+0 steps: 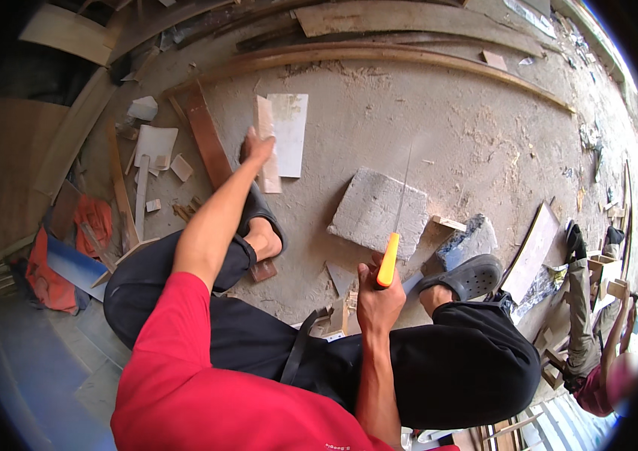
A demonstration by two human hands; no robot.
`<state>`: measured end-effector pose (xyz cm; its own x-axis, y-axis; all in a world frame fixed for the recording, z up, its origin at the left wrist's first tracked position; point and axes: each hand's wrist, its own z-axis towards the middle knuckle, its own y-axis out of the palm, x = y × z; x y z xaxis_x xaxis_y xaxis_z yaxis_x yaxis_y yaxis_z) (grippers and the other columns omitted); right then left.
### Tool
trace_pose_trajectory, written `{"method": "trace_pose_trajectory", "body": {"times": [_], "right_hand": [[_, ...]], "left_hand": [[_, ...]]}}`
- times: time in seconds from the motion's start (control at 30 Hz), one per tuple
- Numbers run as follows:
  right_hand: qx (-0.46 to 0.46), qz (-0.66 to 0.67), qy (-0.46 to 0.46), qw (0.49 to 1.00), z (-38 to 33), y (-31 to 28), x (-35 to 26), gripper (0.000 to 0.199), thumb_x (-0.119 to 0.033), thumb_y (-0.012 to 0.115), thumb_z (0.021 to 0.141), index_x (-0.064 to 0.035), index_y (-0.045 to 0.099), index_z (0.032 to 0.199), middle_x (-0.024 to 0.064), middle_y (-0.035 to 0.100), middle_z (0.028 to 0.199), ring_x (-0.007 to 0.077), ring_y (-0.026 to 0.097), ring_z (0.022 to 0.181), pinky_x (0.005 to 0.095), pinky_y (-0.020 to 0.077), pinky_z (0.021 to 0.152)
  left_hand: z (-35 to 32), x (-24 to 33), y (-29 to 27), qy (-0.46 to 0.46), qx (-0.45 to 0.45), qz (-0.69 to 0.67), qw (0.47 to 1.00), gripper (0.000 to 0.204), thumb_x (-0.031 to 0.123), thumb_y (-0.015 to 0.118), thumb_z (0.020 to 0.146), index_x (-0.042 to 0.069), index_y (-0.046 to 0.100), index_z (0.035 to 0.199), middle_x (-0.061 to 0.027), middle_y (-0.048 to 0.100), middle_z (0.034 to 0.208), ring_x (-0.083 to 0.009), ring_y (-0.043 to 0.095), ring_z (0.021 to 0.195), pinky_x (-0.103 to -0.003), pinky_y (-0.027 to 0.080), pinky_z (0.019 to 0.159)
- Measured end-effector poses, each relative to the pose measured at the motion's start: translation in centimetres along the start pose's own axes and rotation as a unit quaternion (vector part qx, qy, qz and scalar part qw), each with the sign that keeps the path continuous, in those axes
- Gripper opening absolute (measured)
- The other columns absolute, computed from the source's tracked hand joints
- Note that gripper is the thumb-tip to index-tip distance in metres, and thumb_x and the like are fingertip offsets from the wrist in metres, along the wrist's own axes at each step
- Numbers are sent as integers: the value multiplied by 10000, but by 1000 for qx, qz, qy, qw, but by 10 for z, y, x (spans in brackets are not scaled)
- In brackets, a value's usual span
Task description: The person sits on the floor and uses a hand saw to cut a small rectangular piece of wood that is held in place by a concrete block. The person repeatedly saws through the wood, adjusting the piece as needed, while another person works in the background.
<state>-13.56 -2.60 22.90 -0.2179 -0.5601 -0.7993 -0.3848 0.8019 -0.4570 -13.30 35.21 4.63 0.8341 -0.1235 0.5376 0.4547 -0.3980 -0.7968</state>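
Note:
My left hand point(259, 148) is closed round a short, pale wooden strip point(269, 174), held beside my left foot. A white board point(293, 139) lies on the floor just to the right of the strip. In my right hand point(379, 304) is a handsaw point(388, 259) with a yellow-orange handle. Its thin blade points away from me and shows nearly edge-on, in front of a rough grey concrete block point(368, 210). The fingers of my right hand wrap the handle. A reddish-brown plank point(205, 131) runs under my left foot.
Long planks point(379, 52) lie across the far floor. Wood scraps and an orange cloth point(93, 225) are at the left. A bluish broken block point(473, 240) sits by my right shoe point(473, 278). Another person point(597, 338) is at the right edge, near wooden pieces.

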Motion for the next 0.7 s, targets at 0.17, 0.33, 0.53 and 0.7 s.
{"method": "trace_pose_trajectory", "body": {"times": [0.17,0.33,0.53,0.7], "right_hand": [[7,-2,-27,1000,16,9,0,317,-83,734,853,20,648,1140,104,712,893,136,636,771,274,498,734],[18,-19,-29,999,31,18,-10,309,-85,729,858,12,656,1142,65,697,856,93,528,660,250,461,655],[-4,-33,-28,999,37,25,-13,317,-84,741,845,-8,647,1138,97,703,885,138,625,707,274,503,681],[-19,-50,-30,998,38,29,-8,328,-89,746,839,-18,638,1140,118,714,914,174,680,732,296,528,696]], "left_hand": [[73,-71,20,36,-1,59,998,651,238,715,736,6,475,1294,-248,619,1197,-396,591,1135,-443,461,976],[95,-75,50,40,1,34,999,726,185,706,753,-31,398,1374,-266,552,1295,-386,542,1209,-428,428,1027],[119,-76,49,36,-28,20,999,722,162,728,723,-54,417,1338,-275,558,1272,-388,551,1194,-414,438,1015],[118,-57,40,51,-22,41,998,573,139,751,691,-26,499,1179,-247,624,1158,-400,601,1104,-425,476,950]]}}
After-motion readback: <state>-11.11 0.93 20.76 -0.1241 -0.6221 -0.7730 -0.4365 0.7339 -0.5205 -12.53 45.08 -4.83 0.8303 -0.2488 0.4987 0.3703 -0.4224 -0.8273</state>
